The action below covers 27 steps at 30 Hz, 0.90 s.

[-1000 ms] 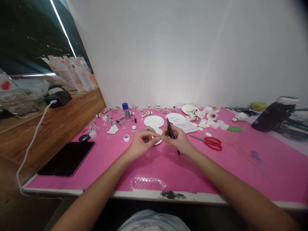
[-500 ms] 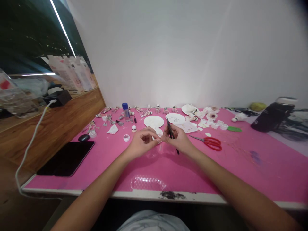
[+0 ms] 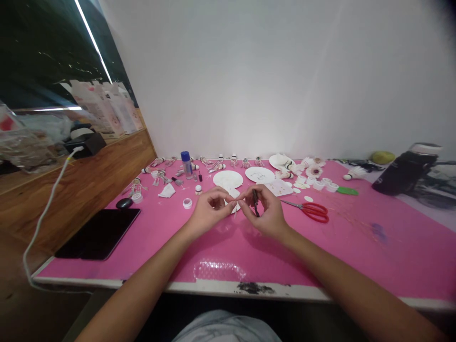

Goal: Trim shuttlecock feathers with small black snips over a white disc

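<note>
- Left hand (image 3: 210, 209) hovers over the middle of the pink worktop (image 3: 392, 247), its left fingers (image 3: 228, 201) pressed together and pinching a small white piece (image 3: 235, 209), too small to identify.
- Right hand (image 3: 267, 206) sits just beside the left, almost touching it at the fingertips; its right fingers (image 3: 265, 194) curl closed around a slim black tool (image 3: 255, 202), mostly hidden.
- Round white paper disc (image 3: 228, 179) lies just beyond the left hand, and a second disc (image 3: 260, 174) lies beyond the right.
- Red-handled scissors (image 3: 315, 212) lie open to the right of the right hand.
- Blue-capped bottle (image 3: 185, 164) stands upright near the far edge, beside a row of small feathered shuttlecock pieces (image 3: 233, 161).
- Black tablet (image 3: 98, 233) lies at the worktop's left end, with a black computer mouse (image 3: 124, 204) just beyond it.
- Small white cups (image 3: 318, 185) cluster at the far right.
</note>
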Each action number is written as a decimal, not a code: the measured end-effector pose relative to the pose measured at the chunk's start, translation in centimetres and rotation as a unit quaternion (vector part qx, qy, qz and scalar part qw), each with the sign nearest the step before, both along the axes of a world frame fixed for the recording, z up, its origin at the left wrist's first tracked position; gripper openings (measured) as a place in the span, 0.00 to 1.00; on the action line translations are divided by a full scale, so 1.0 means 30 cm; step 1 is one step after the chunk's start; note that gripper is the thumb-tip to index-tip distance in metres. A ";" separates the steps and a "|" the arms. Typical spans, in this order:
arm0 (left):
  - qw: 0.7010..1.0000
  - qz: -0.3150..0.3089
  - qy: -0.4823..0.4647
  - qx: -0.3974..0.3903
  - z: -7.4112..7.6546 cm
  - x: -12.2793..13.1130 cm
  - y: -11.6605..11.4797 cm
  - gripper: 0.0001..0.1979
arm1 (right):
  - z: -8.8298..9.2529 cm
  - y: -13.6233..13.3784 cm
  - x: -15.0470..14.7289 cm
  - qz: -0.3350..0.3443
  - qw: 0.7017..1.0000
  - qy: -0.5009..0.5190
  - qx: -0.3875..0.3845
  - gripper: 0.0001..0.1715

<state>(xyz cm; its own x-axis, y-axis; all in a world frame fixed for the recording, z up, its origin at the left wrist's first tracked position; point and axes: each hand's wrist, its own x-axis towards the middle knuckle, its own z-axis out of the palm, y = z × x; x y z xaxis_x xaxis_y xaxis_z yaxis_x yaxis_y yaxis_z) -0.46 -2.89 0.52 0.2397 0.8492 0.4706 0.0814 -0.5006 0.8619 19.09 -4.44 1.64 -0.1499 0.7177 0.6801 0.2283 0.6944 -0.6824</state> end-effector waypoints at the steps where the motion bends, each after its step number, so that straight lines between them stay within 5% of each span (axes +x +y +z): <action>1: 1.000 -0.001 -0.007 0.003 -0.001 -0.002 0.001 0.10 | -0.002 -0.001 -0.001 -0.001 1.000 0.000 0.011 0.08; 27: 0.999 -0.003 -0.011 -0.044 -0.003 0.012 0.000 0.15 | -0.018 -0.001 0.000 -0.038 0.999 -0.013 0.015 0.11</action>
<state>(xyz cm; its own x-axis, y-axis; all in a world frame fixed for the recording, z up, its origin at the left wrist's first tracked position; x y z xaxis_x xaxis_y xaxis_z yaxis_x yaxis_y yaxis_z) -0.09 -2.88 0.43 0.2360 0.8860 0.3992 0.0591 -0.4231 0.9042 19.08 -4.48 1.09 -0.1148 0.7069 0.6979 0.2985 0.6947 -0.6545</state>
